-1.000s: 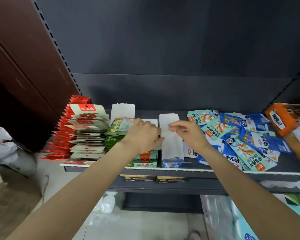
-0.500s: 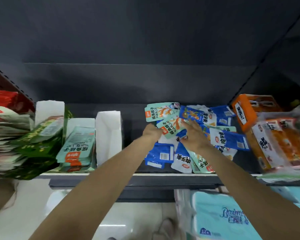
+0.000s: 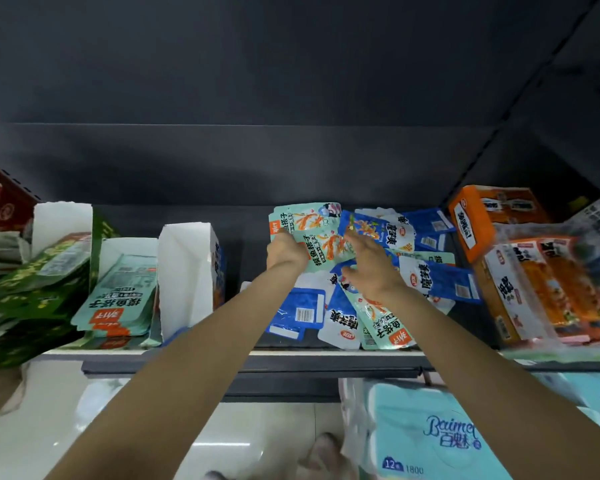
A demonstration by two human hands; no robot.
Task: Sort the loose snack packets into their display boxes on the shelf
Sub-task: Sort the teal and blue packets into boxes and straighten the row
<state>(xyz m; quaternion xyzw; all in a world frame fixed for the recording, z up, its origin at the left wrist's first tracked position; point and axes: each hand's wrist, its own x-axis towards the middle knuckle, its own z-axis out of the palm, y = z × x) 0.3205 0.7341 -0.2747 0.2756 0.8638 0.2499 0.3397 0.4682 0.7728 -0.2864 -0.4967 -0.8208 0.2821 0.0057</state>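
Packets lie heaped; left hand grips one mint packet, right hand's fingers spread open.

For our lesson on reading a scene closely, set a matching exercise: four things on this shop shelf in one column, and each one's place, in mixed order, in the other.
Things
1. orange cardboard box
2. tall white open-topped display box
3. loose pile of mint-green and blue foil snack packets
4. stack of dark green snack packets

Places
A. under both hands, middle of the shelf
B. far left
C. back right
D. left of the forearms, beside a box of mint-green packets

Pairs: 1-C, 2-D, 3-A, 4-B
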